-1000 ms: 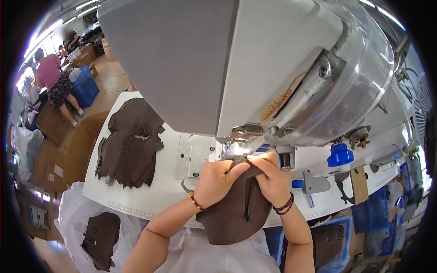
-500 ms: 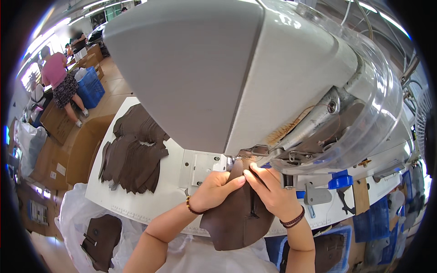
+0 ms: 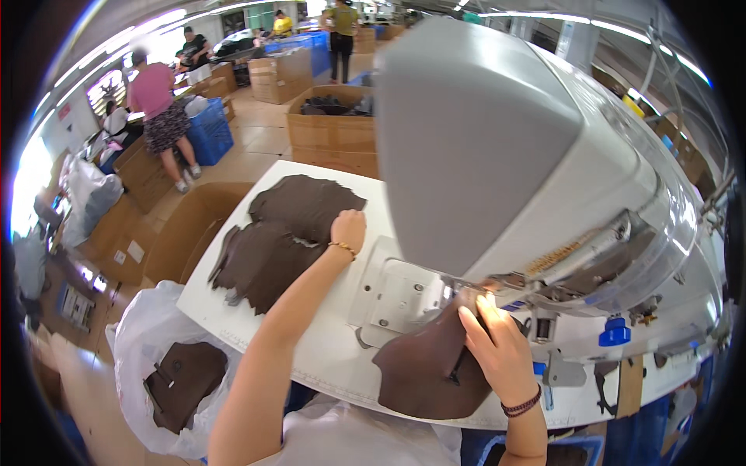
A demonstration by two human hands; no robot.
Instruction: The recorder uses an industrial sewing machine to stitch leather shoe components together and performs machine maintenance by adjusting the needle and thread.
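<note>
- Your right hand [image 3: 497,342] lies over the upper end of the brown piece [image 3: 427,369], with its fingers stretched close to the needle area; whether they pinch it or only press it, I cannot tell.
- This brown piece is on the bench [image 3: 326,342], its wide end toward you, its upper end reaching under the head of the sewing machine [image 3: 474,155]. The exact contact there is hidden.
- Your left hand [image 3: 349,227] is curled at the edge of the brown stack [image 3: 299,203], arm well extended. I cannot tell if it has a layer between the fingers.
- The step in hand, I judge, is steadying one piece at the machine while reaching for another. The next move would call for separating a single layer, without pulling its neighbours, and keeping the right fingers away from the needle.
- The bench is white, and the stack fans in two overlapping groups on its far left part.
- Beside the bench, at lower left, a white plastic bag [image 3: 132,334] holds another brown part [image 3: 186,380].
- Farther, an open cardboard box [image 3: 334,138] stands on the tiled floor [image 3: 256,144].
- Beyond, a person in a pink top [image 3: 153,89] stands near a blue crate [image 3: 208,130].
</note>
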